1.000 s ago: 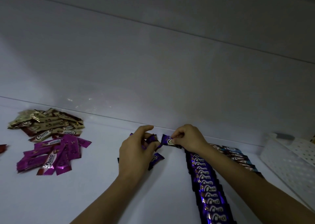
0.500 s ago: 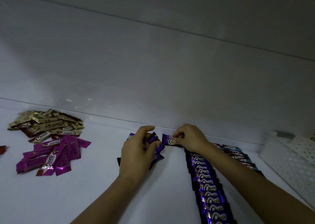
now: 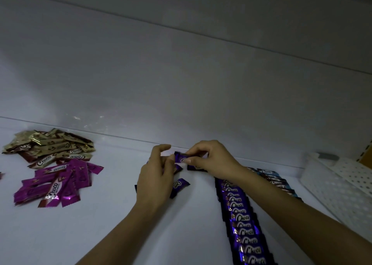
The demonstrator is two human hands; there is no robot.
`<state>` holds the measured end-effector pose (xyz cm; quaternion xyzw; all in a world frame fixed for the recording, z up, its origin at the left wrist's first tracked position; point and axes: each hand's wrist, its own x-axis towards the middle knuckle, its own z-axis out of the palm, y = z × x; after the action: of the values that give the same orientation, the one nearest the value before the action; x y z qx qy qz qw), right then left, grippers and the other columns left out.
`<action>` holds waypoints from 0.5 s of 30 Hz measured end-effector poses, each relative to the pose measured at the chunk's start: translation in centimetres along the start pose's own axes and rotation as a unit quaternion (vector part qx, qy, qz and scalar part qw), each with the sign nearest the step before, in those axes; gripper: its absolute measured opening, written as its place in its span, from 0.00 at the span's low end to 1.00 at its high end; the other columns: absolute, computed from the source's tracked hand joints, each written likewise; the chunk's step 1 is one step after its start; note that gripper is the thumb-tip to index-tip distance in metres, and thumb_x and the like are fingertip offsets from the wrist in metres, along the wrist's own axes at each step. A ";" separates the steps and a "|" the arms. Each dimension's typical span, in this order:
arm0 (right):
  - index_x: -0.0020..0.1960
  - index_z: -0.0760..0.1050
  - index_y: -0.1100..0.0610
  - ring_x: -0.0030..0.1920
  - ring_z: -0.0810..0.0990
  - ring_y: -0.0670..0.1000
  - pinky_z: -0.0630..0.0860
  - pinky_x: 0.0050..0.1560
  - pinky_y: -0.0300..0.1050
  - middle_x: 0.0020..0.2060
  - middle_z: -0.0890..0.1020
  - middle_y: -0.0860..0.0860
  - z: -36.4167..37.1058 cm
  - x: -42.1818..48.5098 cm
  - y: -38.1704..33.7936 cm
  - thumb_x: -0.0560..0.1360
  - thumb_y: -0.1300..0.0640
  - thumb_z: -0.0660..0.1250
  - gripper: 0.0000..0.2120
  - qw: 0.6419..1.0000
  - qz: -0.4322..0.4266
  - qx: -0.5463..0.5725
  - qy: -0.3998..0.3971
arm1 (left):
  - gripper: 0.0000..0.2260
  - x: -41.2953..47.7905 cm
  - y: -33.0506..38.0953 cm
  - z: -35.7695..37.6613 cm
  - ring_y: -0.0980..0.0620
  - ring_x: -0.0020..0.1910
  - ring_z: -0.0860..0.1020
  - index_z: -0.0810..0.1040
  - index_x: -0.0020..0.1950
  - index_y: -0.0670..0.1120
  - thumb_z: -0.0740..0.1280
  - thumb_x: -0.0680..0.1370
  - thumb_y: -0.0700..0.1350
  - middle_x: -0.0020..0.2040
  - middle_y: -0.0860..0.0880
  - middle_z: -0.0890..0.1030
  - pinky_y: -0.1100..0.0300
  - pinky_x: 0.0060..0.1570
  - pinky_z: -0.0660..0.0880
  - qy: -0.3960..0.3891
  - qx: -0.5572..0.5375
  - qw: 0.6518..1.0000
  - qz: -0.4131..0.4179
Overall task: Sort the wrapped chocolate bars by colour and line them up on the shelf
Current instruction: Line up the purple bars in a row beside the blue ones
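Right hand [image 3: 211, 160] has lifted off the purple row [image 3: 241, 216], its grip pinching a purple bar [image 3: 179, 157] above the row's far end; left hand [image 3: 155, 180] clutches spare bars [image 3: 179, 185]; lay it square, logo up.

The white shelf [image 3: 100, 234] ran back to a plain white back wall [image 3: 181, 83]. At its far left, close to the wall, lay a loose heap of gold and brown chocolate bars [image 3: 50, 143], and touching its near edge a heap of magenta chocolate bars [image 3: 60, 182], overlapping at all angles. Right of the middle, a row of purple chocolate bars [image 3: 243, 224] ran from near the wall toward the front, each bar overlapping the next. Just beside it on the right lay a shorter row of blue chocolate bars [image 3: 275, 180]. A white perforated basket [image 3: 332, 194] stood at the far right. Near the middle a few loose purple bars [image 3: 179, 185] showed, mostly covered; whether they rested flat could not be told
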<state>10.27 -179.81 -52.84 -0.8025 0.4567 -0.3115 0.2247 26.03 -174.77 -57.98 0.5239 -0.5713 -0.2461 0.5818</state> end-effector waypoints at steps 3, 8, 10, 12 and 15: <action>0.48 0.81 0.58 0.35 0.78 0.36 0.72 0.39 0.29 0.39 0.82 0.46 -0.9 0.1 0.7 0.72 0.61 0.72 0.05 0.999 0.033 -0.007 0.033 | 0.15 0.0 -0.2 0.2 0.62 0.45 0.75 0.65 0.68 0.54 0.60 0.81 0.47 0.46 0.66 0.74 0.58 0.46 0.72 -0.019 0.091 0.995 0.024; 0.42 0.81 0.54 0.40 0.79 0.45 0.77 0.45 0.42 0.39 0.81 0.47 -0.9 -1.2 1.5 0.69 0.58 0.75 0.04 0.993 0.030 -0.115 0.003 | 0.18 0.2 -0.5 0.3 0.58 0.50 0.73 0.65 0.68 0.54 0.64 0.79 0.49 0.48 0.66 0.72 0.56 0.47 0.72 -0.013 0.124 0.992 0.019; 0.44 0.82 0.52 0.43 0.78 0.47 0.76 0.47 0.44 0.41 0.80 0.47 -0.4 -1.8 1.5 0.68 0.54 0.75 0.06 0.981 0.007 -0.182 -0.065 | 0.19 0.3 -0.5 0.2 0.58 0.50 0.73 0.66 0.68 0.54 0.65 0.79 0.49 0.48 0.64 0.73 0.57 0.46 0.72 -0.003 0.121 0.993 0.015; 0.47 0.83 0.51 0.44 0.77 0.47 0.74 0.47 0.45 0.42 0.79 0.46 -0.2 -2.2 1.3 0.69 0.50 0.74 0.08 0.973 -0.001 -0.204 -0.111 | 0.19 0.2 -0.6 0.1 0.57 0.49 0.73 0.65 0.68 0.54 0.65 0.78 0.49 0.48 0.63 0.73 0.57 0.43 0.72 0.004 0.142 0.990 0.012; 0.47 0.84 0.52 0.43 0.78 0.48 0.75 0.47 0.46 0.41 0.80 0.47 -0.6 -2.2 0.9 0.72 0.49 0.71 0.09 0.973 0.001 -0.195 -0.124 | 0.17 -0.1 -0.7 0.1 0.52 0.54 0.73 0.68 0.65 0.55 0.63 0.77 0.54 0.52 0.58 0.77 0.57 0.45 0.70 -0.018 0.240 0.970 0.027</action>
<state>8.46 -178.38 -53.64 -0.8626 0.4781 -0.1147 0.1193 26.13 -174.96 -58.72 0.6281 -0.6378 -0.0955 0.4355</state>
